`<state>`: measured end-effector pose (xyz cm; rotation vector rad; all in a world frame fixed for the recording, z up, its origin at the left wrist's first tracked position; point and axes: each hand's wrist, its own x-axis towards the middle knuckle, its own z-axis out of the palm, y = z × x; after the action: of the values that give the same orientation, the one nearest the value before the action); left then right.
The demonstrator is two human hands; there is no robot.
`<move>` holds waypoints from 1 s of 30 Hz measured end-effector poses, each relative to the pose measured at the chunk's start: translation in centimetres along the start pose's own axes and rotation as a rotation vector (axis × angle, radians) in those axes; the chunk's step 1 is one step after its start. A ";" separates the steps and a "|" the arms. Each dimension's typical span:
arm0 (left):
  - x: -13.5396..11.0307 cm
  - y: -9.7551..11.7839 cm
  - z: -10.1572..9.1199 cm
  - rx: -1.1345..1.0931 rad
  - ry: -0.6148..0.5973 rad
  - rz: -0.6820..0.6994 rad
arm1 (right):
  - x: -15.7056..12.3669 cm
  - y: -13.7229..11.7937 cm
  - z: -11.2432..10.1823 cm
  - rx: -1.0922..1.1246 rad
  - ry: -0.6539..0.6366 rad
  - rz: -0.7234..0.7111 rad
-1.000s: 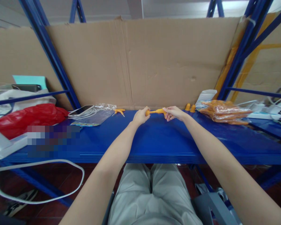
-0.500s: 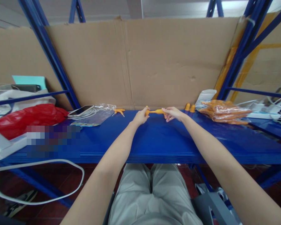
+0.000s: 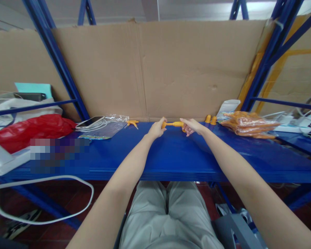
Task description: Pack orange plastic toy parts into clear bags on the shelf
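My left hand [image 3: 157, 128] is closed round the left end of an orange plastic tool [image 3: 174, 123]. The tool lies sideways just above the back of the blue shelf and has a ridged, screw-like middle section. At its right end, my right hand [image 3: 191, 126] grips with closed fingers. What kind of tool it is I cannot tell. To the left lies an orange forked piece [image 3: 132, 122] with thin spiral metal bits. Two small orange caps [image 3: 210, 119] stand to the right of my right hand.
On the blue shelf [image 3: 171, 152], a clear plastic bag [image 3: 109, 129] and a phone with a white cable [image 3: 93, 121] lie left, near a red bag [image 3: 49, 128]. Plastic-wrapped orange pieces [image 3: 245, 124] sit right. A cardboard sheet [image 3: 184, 69] stands behind; blue posts [image 3: 64, 65] flank it.
The view has shifted very slightly. Both hands keep their hold on the orange tool, with almost no other movement.
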<state>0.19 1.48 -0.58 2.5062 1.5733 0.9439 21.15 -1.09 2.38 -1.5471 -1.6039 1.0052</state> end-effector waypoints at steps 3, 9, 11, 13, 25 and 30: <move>0.0 -0.3 0.0 0.009 -0.007 -0.020 | -0.2 0.1 -0.2 -0.039 -0.056 0.000; 0.0 -0.5 0.0 0.038 -0.026 -0.049 | 0.3 0.9 -0.8 0.002 -0.091 -0.145; 0.0 -0.5 0.0 0.044 -0.031 -0.046 | 0.6 1.0 -0.8 0.001 -0.086 -0.143; 0.0 -0.5 0.0 0.043 -0.034 -0.046 | 0.7 1.1 -0.8 -0.011 -0.080 -0.129; 0.0 -0.4 0.2 0.003 -0.039 -0.043 | 0.3 0.5 -0.3 0.024 -0.044 -0.106; -0.1 -0.5 0.6 -0.107 -0.045 0.014 | 0.9 0.4 0.9 0.046 0.113 0.020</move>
<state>0.04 1.85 -1.29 2.4514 1.4549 0.9402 20.53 -0.29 1.56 -1.5633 -1.4815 0.9416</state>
